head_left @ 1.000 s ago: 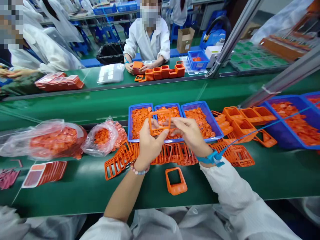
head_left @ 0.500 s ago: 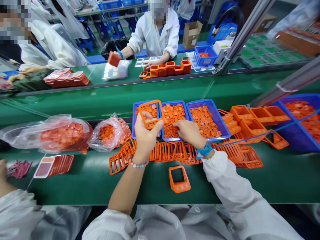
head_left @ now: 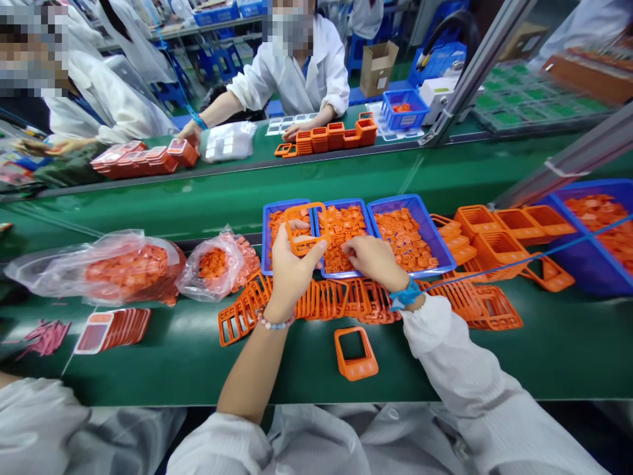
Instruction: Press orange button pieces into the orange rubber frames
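Left hand (head_left: 291, 274) grips orange frame (head_left: 305, 229) above 3 blue trays (head_left: 398, 197) on green conveyor belt (head_left: 445, 369); right hand (head_left: 376, 259) half-curled, hold unclear, co-worker (head_left: 316, 76) across the belt.

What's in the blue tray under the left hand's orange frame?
Small orange pieces fill the blue tray; the left hand and orange frame hide what lies directly beneath them.

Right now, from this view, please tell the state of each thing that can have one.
Left hand, gripping orange frame
Orange frame, raised over left blue tray
Right hand, fingers at orange pieces in middle blue tray
Plastic bag, filled with orange pieces
Loose orange frame, lying flat
Cardboard box, flaps open
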The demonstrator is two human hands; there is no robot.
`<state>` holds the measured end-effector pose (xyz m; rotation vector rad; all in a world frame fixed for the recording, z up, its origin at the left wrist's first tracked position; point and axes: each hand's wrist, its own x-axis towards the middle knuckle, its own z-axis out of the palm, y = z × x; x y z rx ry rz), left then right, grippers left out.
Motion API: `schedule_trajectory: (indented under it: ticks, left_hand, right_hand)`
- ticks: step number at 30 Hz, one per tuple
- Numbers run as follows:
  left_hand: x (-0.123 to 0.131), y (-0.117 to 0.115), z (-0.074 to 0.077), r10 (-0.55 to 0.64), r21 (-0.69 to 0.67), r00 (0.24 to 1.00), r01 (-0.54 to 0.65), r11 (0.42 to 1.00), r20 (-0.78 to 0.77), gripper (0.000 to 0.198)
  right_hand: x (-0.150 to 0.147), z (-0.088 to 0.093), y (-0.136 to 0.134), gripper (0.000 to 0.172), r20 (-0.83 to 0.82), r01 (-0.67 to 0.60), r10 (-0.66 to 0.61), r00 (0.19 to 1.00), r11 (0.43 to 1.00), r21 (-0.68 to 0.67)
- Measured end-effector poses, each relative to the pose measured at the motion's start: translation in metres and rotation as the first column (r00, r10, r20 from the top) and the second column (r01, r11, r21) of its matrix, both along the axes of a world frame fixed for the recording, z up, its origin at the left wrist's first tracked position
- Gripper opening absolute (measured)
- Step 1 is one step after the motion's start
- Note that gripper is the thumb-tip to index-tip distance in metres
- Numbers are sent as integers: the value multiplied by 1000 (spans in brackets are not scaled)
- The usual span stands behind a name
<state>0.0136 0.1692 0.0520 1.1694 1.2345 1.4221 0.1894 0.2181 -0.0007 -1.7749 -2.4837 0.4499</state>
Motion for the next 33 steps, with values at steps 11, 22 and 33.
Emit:
schedule_trajectory:
  ticks: [11, 22, 33]
  left_hand:
    - [-2, 14, -14, 3, -125, 1000, -3, 992, -3, 33]
    - [16, 9, -16, -146, -314, 956, 224, 923, 254, 28]
    - [16, -3, -8, -186, -215, 920, 271, 938, 346, 36]
  right_hand:
    - [6, 22, -12, 32, -752, -17, -26, 659, 999, -49]
    - [-9, 30, -40, 28, -400, 86, 108, 910, 896, 437]
    - [-14, 12, -25, 10, -581, 121, 463, 670, 703, 700]
